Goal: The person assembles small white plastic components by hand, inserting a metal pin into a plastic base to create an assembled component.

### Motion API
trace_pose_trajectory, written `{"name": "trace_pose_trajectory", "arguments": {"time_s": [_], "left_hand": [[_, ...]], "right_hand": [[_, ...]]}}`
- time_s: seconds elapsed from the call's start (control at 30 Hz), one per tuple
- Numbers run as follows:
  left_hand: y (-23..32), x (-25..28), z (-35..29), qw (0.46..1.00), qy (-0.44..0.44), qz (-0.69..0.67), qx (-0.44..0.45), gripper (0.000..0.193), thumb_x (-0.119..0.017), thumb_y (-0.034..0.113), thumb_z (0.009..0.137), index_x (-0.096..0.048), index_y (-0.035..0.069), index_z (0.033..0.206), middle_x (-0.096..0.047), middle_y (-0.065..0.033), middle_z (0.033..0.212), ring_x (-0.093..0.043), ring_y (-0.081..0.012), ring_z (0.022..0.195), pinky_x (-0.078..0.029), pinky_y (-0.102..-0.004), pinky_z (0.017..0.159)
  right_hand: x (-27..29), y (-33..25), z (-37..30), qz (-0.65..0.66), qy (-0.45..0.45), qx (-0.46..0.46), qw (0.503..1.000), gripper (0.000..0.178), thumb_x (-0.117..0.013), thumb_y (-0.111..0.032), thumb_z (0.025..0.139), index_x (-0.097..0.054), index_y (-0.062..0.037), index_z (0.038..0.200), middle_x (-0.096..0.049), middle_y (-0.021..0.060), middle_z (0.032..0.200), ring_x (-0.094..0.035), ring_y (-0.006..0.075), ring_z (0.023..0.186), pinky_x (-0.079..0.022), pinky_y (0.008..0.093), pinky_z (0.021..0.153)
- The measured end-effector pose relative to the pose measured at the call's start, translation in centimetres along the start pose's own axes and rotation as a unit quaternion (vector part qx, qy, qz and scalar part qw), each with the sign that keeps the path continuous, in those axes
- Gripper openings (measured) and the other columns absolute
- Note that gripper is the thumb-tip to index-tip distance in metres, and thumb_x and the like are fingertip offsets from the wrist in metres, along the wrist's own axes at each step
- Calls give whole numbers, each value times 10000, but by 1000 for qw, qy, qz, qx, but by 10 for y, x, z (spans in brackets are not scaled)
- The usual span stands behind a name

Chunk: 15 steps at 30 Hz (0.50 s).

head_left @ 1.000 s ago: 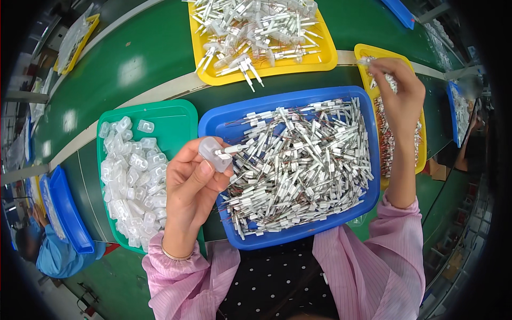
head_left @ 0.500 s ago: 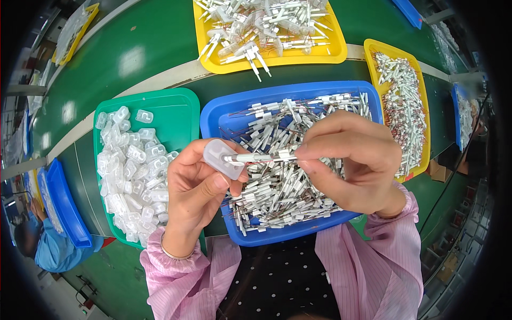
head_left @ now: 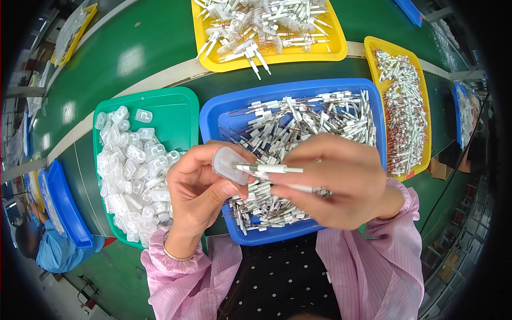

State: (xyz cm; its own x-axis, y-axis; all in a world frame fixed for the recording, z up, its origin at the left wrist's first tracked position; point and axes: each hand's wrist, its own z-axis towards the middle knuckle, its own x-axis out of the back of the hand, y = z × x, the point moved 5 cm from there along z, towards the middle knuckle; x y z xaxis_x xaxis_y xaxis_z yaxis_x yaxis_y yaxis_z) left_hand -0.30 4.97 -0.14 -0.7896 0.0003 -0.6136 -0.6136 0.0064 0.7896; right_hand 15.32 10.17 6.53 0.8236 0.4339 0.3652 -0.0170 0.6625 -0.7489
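Observation:
My left hand (head_left: 200,186) pinches a translucent plastic cap (head_left: 226,164) between thumb and fingers. Out of the cap, toward the right, sticks a slim white rod-shaped part (head_left: 269,168) with a grey metallic section near the cap; its far end shows free in front of my right hand. My right hand (head_left: 341,178) is smeared by motion, its fingers curled over the blue tray (head_left: 242,238). A second white rod-shaped part (head_left: 301,188) shows between its thumb and fingers. Many similar white parts with thin dark red wires fill the blue tray beneath.
A green tray (head_left: 184,101) of loose translucent caps stands at the left. The far yellow tray (head_left: 224,66) holds caps with rods fitted; another yellow tray (head_left: 424,114) at the right holds more rods. A blue tray (head_left: 66,205) and a person in blue (head_left: 64,250) are at far left.
My right fingers have let go of the end of the rod in the cap and moved left and down beside it. The left hand and cap have shifted slightly right.

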Motion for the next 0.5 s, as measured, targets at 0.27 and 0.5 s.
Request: {"name": "trace_pose_trajectory", "arguments": {"time_s": [0.27, 0.5], "left_hand": [[-7, 3, -3, 999, 17, 34, -19, 296, -631, 1, 798, -502, -52, 1059, -591, -194, 1010, -619, -183, 792, -525, -282, 690], [-15, 5, -4, 999, 7, 30, -31, 285, -627, -26, 795, -479, -41, 1038, -578, -153, 990, -603, -167, 826, -511, -280, 741]], "right_hand": [[-12, 27, -11, 147, 8, -170, 974, 150, -681, 76, 712, -631, 73, 853, -629, 154, 793, -597, 154, 679, -455, 239, 585], [-23, 29, -14, 170, 20, -187, 967, 122, -672, 91, 718, -623, 70, 828, -626, 151, 781, -595, 142, 664, -451, 234, 570]]}}
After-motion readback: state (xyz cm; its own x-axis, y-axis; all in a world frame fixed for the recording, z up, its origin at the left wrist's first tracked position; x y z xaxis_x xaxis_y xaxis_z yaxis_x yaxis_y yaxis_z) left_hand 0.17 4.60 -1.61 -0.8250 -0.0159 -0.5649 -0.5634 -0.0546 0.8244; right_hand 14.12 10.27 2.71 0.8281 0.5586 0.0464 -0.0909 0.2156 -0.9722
